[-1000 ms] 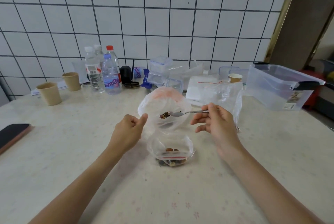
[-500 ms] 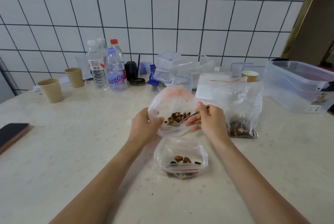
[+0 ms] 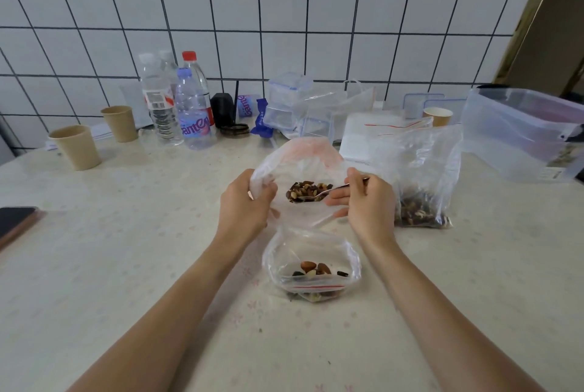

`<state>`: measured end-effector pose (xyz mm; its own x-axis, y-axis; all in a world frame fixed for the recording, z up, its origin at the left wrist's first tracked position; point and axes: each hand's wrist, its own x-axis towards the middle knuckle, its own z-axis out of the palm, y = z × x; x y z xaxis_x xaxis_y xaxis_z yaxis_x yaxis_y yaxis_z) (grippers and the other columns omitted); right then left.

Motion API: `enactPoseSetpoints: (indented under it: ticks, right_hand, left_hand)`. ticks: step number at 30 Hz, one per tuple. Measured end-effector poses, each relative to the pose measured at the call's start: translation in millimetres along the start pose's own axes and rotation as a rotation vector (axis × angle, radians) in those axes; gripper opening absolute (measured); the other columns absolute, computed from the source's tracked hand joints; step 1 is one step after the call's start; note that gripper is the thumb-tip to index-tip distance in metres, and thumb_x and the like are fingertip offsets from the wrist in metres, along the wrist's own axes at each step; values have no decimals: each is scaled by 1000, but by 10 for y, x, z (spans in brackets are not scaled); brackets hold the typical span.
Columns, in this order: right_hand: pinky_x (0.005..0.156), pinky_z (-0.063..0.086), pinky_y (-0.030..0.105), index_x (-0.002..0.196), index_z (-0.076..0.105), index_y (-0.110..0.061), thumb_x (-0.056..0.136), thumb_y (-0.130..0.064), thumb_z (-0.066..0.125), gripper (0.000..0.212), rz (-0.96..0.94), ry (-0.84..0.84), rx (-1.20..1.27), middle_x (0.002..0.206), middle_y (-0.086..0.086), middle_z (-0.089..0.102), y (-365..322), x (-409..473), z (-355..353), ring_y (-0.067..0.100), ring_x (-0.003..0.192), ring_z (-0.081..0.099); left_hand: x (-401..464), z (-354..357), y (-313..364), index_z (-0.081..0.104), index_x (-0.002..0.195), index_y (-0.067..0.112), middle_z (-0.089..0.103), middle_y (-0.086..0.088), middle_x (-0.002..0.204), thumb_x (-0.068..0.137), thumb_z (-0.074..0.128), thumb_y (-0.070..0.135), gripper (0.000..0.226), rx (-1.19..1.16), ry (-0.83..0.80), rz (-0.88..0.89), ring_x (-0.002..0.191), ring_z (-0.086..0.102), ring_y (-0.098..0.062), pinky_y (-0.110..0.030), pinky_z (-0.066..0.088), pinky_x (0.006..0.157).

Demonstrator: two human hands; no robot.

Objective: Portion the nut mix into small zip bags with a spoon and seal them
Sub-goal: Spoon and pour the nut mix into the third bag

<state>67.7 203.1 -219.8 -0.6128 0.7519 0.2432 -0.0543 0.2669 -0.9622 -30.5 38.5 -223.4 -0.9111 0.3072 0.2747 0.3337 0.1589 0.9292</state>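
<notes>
Right hand [image 3: 363,202] holds loaded spoon [image 3: 311,194] inside open bag [image 3: 300,157]

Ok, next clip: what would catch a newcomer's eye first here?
The heaped spoon of nut mix at centre, held by the right hand inside an open zip bag that the left hand grips by its rim. Just below it, a small bag with a few nuts lies on the table; a larger nut bag stands to the right.
</notes>
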Motion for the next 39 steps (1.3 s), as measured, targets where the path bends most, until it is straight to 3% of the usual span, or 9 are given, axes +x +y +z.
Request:
enactPoseSetpoints:
  ticks: [3, 6, 17, 22, 28, 31, 36, 39]
  right_hand:
    - [52, 61, 38, 88, 62, -3, 110, -35, 41, 44, 94, -7, 85, 70, 12, 76, 0, 6, -16, 26, 63, 76]
    - [46, 59, 31, 88, 64, 0, 110, -36, 41, 48, 126, -40, 81, 67, 12, 76, 23, -7, 2, 27, 61, 76]
    - [54, 63, 40, 95, 60, -11, 110, -28, 42, 29, 114, 20, 63, 83, 12, 75, 25, -58, 64, 21, 63, 76]
    - [58, 64, 46, 106, 61, -4, 111, -27, 40, 31, 116, 6, 34, 88, 12, 74, 32, -82, 60, 22, 64, 77]
    - [55, 63, 40, 105, 62, -9, 110, -27, 42, 28, 154, -20, 113, 92, 11, 75, 61, -82, 33, 20, 71, 78]
    - [53, 63, 39, 99, 62, -13, 110, -26, 43, 25, 181, -33, 169, 92, 9, 76, 71, -82, 11, 20, 73, 78]
    - [53, 63, 40, 102, 62, -8, 110, -25, 44, 26, 270, -18, 288, 84, 9, 79, 43, -63, -27, 25, 77, 79]
    - [52, 63, 38, 105, 62, -6, 110, -25, 43, 27, 277, -8, 300, 81, 6, 79, 16, -61, -83, 25, 78, 79]
  left_hand:
    - [-1, 7, 4, 62, 100, 33, 74, 2, 82, 102, 64, 23, 10, -20, 21, -14, 57, 74, -15, -28, 58, 45]
    - [-9, 25, 10, 60, 99, 36, 73, 1, 86, 101, 64, 24, 13, -21, 3, -21, 56, 74, -16, -27, 58, 46]
    - [-43, 30, 59, 60, 97, 37, 73, 4, 83, 100, 66, 28, 11, -69, -4, -34, 55, 74, -18, -28, 58, 44]
    - [-52, 15, 46, 63, 105, 27, 74, 2, 87, 102, 63, 30, 4, -76, -5, -64, 55, 74, -19, -29, 59, 45]
    - [-28, 12, 9, 60, 106, 26, 73, 3, 87, 104, 58, 29, 3, -55, 35, -83, 58, 75, -17, -29, 58, 45]
    - [-30, 4, -22, 60, 103, 28, 74, 8, 79, 105, 56, 30, 5, -78, 43, -96, 63, 75, -15, -39, 62, 50]
    - [-38, -21, -26, 62, 103, 27, 73, 16, 84, 104, 55, 35, 11, -115, 37, -102, 68, 76, -14, -48, 64, 56]
    - [-27, -45, -6, 61, 108, 26, 74, 7, 81, 104, 53, 44, 20, -28, 55, -71, 67, 75, -10, -44, 64, 55]
